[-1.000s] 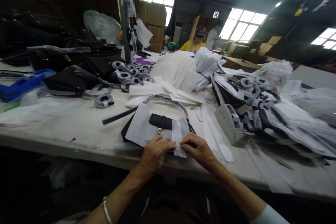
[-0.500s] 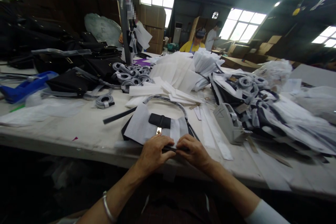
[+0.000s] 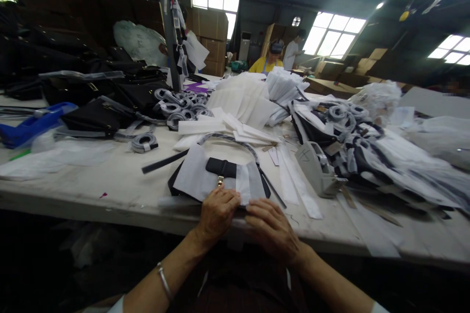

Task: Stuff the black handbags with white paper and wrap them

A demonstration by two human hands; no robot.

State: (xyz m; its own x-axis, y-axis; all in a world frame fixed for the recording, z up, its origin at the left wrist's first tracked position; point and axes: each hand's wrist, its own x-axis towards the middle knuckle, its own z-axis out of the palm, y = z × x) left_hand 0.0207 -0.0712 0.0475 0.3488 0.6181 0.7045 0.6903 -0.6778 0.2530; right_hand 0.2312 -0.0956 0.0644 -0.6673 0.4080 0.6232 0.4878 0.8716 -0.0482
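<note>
In front of me on the table lies a black handbag (image 3: pixel 175 180), its front covered by a white sheet (image 3: pixel 193 173). A black flap strap (image 3: pixel 221 167) with a gold clasp (image 3: pixel 220 181) shows through the sheet, and the wrapped handle (image 3: pixel 235 140) arches at the back. My left hand (image 3: pixel 218 210) has its fingers curled over the bag's near edge, below the clasp. Beside it, my right hand (image 3: pixel 271 225) rests with fingers stretched out at the near right edge; its fingertips are by the sheet. What lies under both palms is hidden.
A tape dispenser (image 3: pixel 319 171) stands to the right, beside a heap of wrapped bags (image 3: pixel 385 156). Behind are white foam sheets (image 3: pixel 238 98) and coiled straps (image 3: pixel 179 107). Black bags (image 3: pixel 99 115) and a blue tape gun (image 3: pixel 36 124) lie left. People are beyond the table.
My right hand has loosened from a pinch at the bag's near edge and its fingers have straightened, sliding slightly toward me. My left hand stays at the edge. The view has shifted slightly.
</note>
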